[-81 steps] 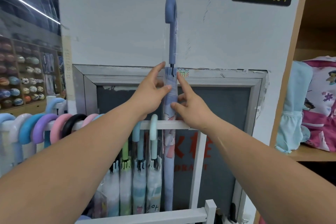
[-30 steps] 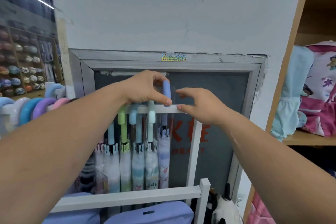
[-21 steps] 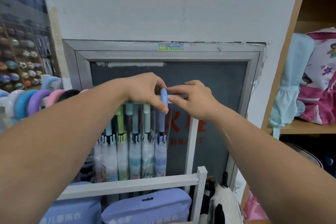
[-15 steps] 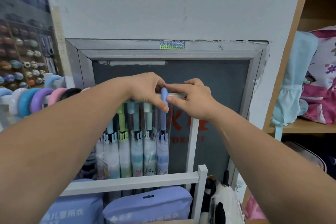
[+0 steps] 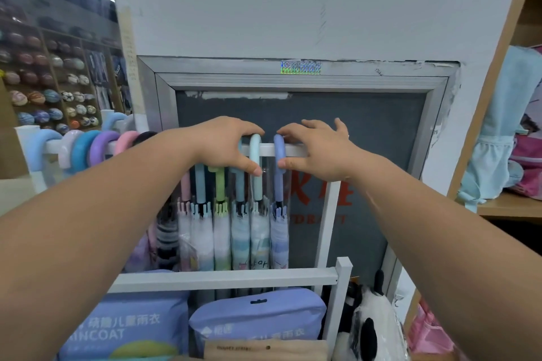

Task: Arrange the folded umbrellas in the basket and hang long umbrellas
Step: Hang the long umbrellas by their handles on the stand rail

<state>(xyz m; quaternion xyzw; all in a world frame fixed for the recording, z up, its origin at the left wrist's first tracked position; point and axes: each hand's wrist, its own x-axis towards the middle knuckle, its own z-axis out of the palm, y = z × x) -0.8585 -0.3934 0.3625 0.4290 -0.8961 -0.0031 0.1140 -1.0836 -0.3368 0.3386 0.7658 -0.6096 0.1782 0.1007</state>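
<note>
A long umbrella with a periwinkle-blue hooked handle (image 5: pixel 279 155) hangs on the white top rail (image 5: pixel 308 150), rightmost in a row of several wrapped long umbrellas. My right hand (image 5: pixel 318 152) pinches that handle, thumb in front and fingers over the hook. My left hand (image 5: pixel 225 143) grips the neighbouring pale mint handle (image 5: pixel 255 164) in the same way. The other umbrellas (image 5: pixel 220 231) hang to the left, with their handle tops partly hidden behind my left hand.
More curved pastel handles (image 5: pixel 88 148) line the rail at far left. The rack's lower rail (image 5: pixel 223 277) crosses above blue raincoat packs (image 5: pixel 258 313). A panda plush (image 5: pixel 369 328) sits at the lower right. A wooden shelf with backpacks (image 5: pixel 498 132) stands to the right.
The blue-handled umbrella came down from in front of the wall and now hangs hooked on the rail. My left hand shifted to the mint handle and my right hand took the blue one.
</note>
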